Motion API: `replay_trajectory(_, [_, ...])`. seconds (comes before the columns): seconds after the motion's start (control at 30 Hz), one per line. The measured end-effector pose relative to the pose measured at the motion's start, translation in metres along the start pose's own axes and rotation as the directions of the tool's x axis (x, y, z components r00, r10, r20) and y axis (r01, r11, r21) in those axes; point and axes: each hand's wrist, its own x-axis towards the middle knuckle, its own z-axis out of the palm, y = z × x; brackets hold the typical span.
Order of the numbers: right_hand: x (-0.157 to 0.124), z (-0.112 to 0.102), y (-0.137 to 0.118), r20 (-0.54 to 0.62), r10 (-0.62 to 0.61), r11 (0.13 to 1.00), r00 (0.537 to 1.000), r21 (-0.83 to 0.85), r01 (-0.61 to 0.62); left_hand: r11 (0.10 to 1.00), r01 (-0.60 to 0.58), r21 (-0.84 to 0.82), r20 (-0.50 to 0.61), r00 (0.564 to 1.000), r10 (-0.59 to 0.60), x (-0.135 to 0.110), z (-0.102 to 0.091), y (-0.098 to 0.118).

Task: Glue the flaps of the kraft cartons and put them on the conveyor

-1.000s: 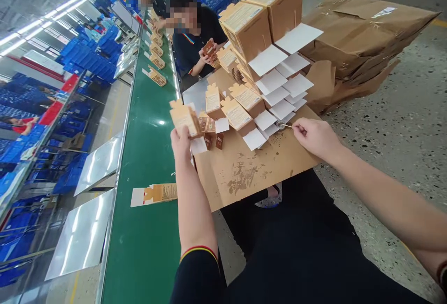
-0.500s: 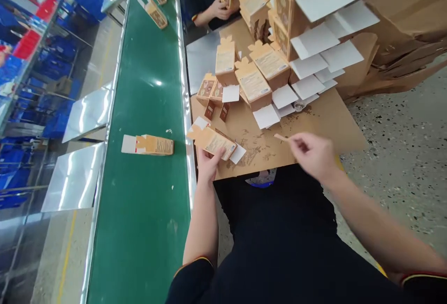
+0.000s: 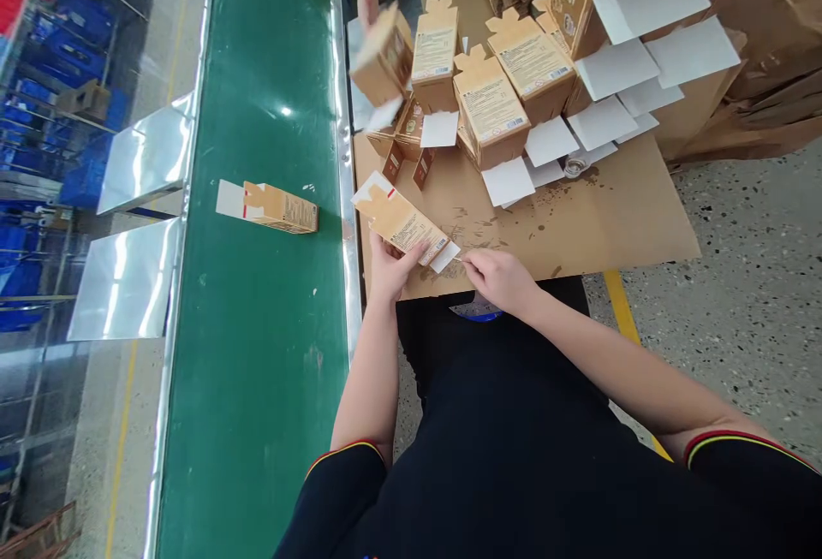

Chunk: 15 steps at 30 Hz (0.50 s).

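Carton (image 3: 402,218) angled in the left hand (image 3: 386,275), thin stick (image 3: 458,258) pinched in the right hand (image 3: 501,278), over the desk's (image 3: 616,234) near left corner.
The left hand grips from the near side, seemingly to leave the white end flap (image 3: 445,257) exposed to the stick; whether they touch is too small to tell. At far right, stacked cartons (image 3: 574,11) jut white flaps rightward, perhaps for easy reach. A metal rail (image 3: 350,259) bounds the left; the near edge runs beneath the hands, with room rightward.
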Motion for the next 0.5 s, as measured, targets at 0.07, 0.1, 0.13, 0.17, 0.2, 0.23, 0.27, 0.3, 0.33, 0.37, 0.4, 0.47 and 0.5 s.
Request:
replay_trajectory(0.07, [-0.005,-0.007,-0.002,-0.025,-0.005,0.999,1.0,0.033,0.006,1.0,0.008,0.003,0.002,1.0,-0.008,-0.004,0.002,-0.001])
replay_trajectory(0.1, [-0.008,-0.011,-0.004,-0.042,-0.009,0.999,0.999,0.053,0.011,1.0,0.015,0.018,0.001,1.0,-0.015,-0.006,0.003,-0.002])
replay_trajectory(0.13, [-0.013,-0.015,-0.005,-0.063,-0.007,0.997,0.998,0.071,0.012,0.999,0.024,0.042,-0.001,1.0,-0.024,-0.009,0.003,-0.003])
replay_trajectory(0.17, [-0.019,-0.02,-0.007,-0.088,0.007,0.996,0.996,0.084,0.001,0.997,0.032,0.075,-0.004,0.999,-0.032,-0.013,0.004,-0.005])
replay_trajectory(0.2, [-0.025,-0.025,-0.009,-0.114,0.034,0.995,0.993,0.092,-0.023,0.993,0.037,0.111,-0.011,0.999,-0.036,-0.016,0.006,-0.006])
replay_trajectory(0.23, [-0.033,-0.031,-0.011,-0.137,0.069,0.993,0.988,0.099,-0.056,0.988,0.036,0.147,-0.022,0.999,-0.034,-0.02,0.007,-0.008])
replay_trajectory(0.27, [-0.04,-0.036,-0.012,-0.157,0.108,0.99,0.982,0.107,-0.092,0.983,0.031,0.18,-0.034,0.999,-0.025,-0.023,0.008,-0.009])
replay_trajectory(0.3, [-0.048,-0.041,-0.014,-0.172,0.144,0.985,0.975,0.116,-0.125,0.978,0.022,0.207,-0.046,0.999,-0.013,-0.027,0.01,-0.01])
replay_trajectory(0.33, [-0.055,-0.045,-0.016,-0.183,0.174,0.98,0.968,0.129,-0.152,0.973,0.012,0.232,-0.057,0.998,0.001,-0.029,0.011,-0.012])
replay_trajectory(0.37, [-0.062,-0.049,-0.018,-0.189,0.196,0.975,0.962,0.143,-0.17,0.967,0.005,0.253,-0.065,0.998,0.012,-0.032,0.013,-0.013])
replay_trajectory(0.4, [-0.068,-0.053,-0.02,-0.19,0.214,0.97,0.958,0.156,-0.186,0.962,0.003,0.273,-0.072,0.997,0.017,-0.034,0.014,-0.013])
replay_trajectory(0.47, [-0.077,-0.057,-0.025,-0.178,0.247,0.961,0.953,0.174,-0.216,0.952,0.007,0.307,-0.085,0.996,0.02,-0.036,0.015,-0.015])
replay_trajectory(0.5, [-0.08,-0.057,-0.028,-0.168,0.259,0.957,0.951,0.179,-0.229,0.947,0.009,0.32,-0.09,0.996,0.022,-0.036,0.016,-0.016])
